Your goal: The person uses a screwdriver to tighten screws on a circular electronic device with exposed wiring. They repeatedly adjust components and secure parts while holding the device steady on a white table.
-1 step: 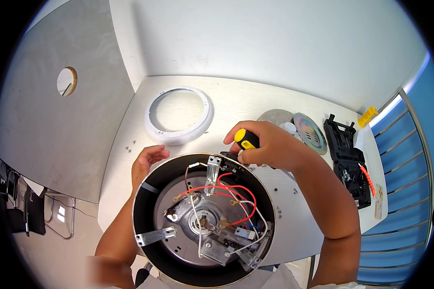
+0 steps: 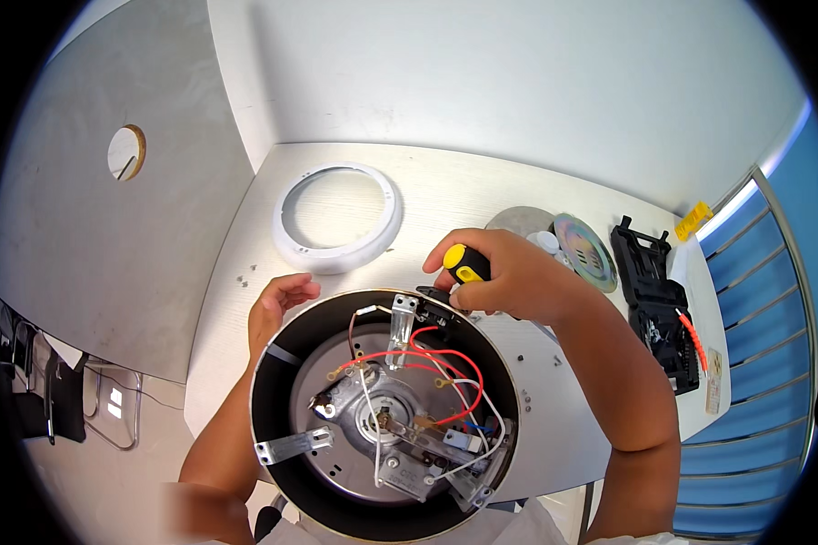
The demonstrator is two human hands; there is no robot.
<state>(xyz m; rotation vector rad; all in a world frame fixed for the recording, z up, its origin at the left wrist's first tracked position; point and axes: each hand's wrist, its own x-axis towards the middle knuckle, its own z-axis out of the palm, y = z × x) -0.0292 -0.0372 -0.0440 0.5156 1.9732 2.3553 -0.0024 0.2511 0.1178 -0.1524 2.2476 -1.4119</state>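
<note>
A round metal rice cooker body [image 2: 277, 381], its underside open, is in front of me, with red and white wires [image 2: 459, 356], metal brackets [image 2: 286, 446] and a central thermostat [image 2: 384, 420] exposed inside. My right hand [image 2: 493, 272] is closed around a screwdriver [image 2: 468, 263] with a yellow and black handle. It is held at the far rim, over a black plastic socket piece [image 2: 434, 309]; the screwdriver's tip is hidden. At the body's far left side is my left hand [image 2: 280, 300], its fingers loosely bent and apart, holding nothing visible.
A white plastic ring [image 2: 386, 222] lies on the white table [image 2: 454, 191] beyond the body. Small screws [image 2: 244, 282] are scattered nearby. To the right are a patterned metal disc [image 2: 583, 252], an open black tool case [image 2: 650, 272] and an orange-handled tool [image 2: 691, 338]. A metal railing [image 2: 795, 304] borders the right.
</note>
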